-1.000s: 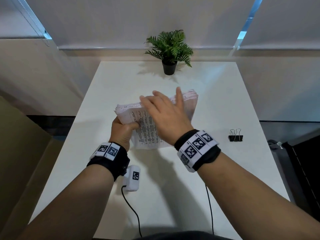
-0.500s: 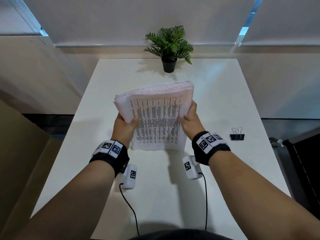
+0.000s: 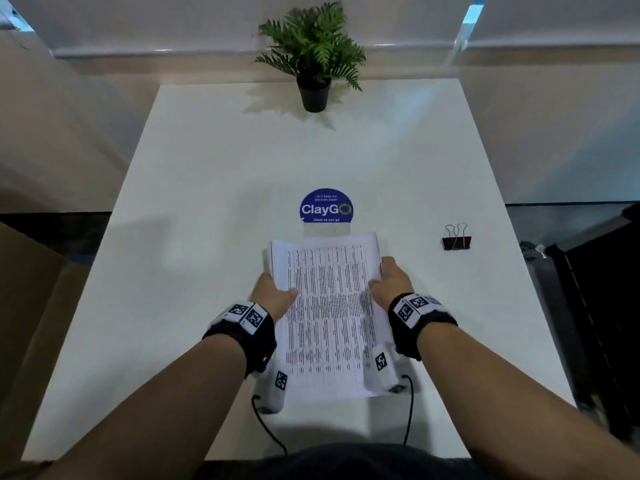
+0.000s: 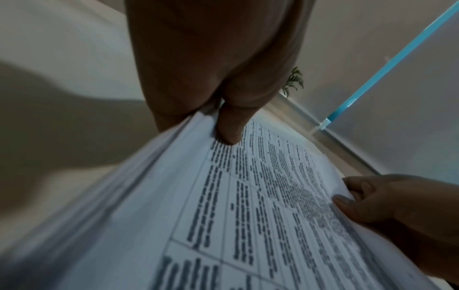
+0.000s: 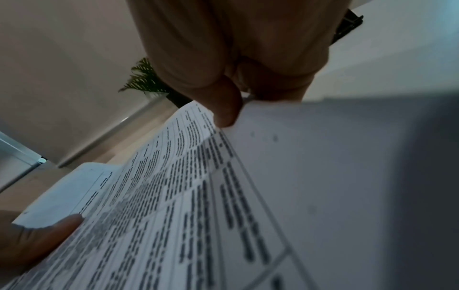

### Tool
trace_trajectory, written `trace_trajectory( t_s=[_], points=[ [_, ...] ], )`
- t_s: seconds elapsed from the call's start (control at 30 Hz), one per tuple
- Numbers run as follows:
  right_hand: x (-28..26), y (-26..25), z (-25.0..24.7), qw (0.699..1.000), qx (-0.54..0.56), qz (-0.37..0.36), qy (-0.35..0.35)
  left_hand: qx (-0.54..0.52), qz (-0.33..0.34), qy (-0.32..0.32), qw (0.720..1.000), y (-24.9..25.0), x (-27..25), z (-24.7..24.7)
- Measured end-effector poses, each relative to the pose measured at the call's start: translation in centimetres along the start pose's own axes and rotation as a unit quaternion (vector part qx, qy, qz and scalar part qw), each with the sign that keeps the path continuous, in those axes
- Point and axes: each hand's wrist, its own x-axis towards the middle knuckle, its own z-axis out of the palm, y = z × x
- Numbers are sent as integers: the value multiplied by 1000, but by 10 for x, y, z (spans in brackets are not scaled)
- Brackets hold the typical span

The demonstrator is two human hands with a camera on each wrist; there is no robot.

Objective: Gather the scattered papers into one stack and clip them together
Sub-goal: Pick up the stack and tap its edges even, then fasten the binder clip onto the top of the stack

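A thick stack of printed papers [image 3: 329, 306] is held above the white table [image 3: 207, 202], tilted toward me. My left hand [image 3: 275, 296] grips its left edge, thumb on the top sheet [image 4: 261, 215] and fingers underneath. My right hand [image 3: 389, 280] grips the right edge the same way, thumb pressed on the page [image 5: 174, 196]. A black binder clip [image 3: 456, 240] with silver handles lies on the table to the right of the stack, apart from both hands.
A round blue ClayGo sticker [image 3: 326, 206] is on the table just beyond the stack. A potted green plant [image 3: 313, 60] stands at the far edge. A brown cardboard box [image 3: 27, 306] sits left of the table and dark furniture [image 3: 602, 306] right.
My right hand left the top of the stack and took its right edge. Both hands then brought the stack nearer to me, uncovering the blue sticker.
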Motion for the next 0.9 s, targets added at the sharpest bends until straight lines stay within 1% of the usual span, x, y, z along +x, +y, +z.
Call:
trace_trajectory(
  t_s=[0.13,0.2,0.23,0.27,0.33,0.37,0.4,0.47,0.57,0.7,0.83,0.87,0.9],
  points=[
    [5,4,6,1000,-26,2,10,101,-1,34,994,1,4,5],
    [7,3,7,999,-38,0,14,142,19,57,988,4,5,4],
    [7,3,8,999,-41,0,16,174,41,73,981,6,6,3],
    [7,3,8,999,-41,-1,17,221,71,92,968,10,7,3],
    [6,4,8,999,-35,-6,21,324,128,111,930,24,8,5],
    [5,5,8,999,-27,-8,25,360,151,101,915,33,9,7],
    [5,6,8,999,-19,-9,28,384,170,78,904,43,10,10],
    [3,11,8,999,-11,-13,29,410,202,25,889,57,16,18],
    [4,16,8,1000,-2,-19,24,442,215,-21,871,67,31,26],
    [4,19,8,999,15,-14,25,458,228,-19,859,69,51,22],
    [3,14,1,1000,10,-21,5,459,233,-26,857,64,62,22],
    [6,13,-5,999,-7,-30,9,460,235,-24,856,63,64,22],
    [10,13,-13,997,-47,-48,33,462,236,-23,854,62,65,22]
  ],
)
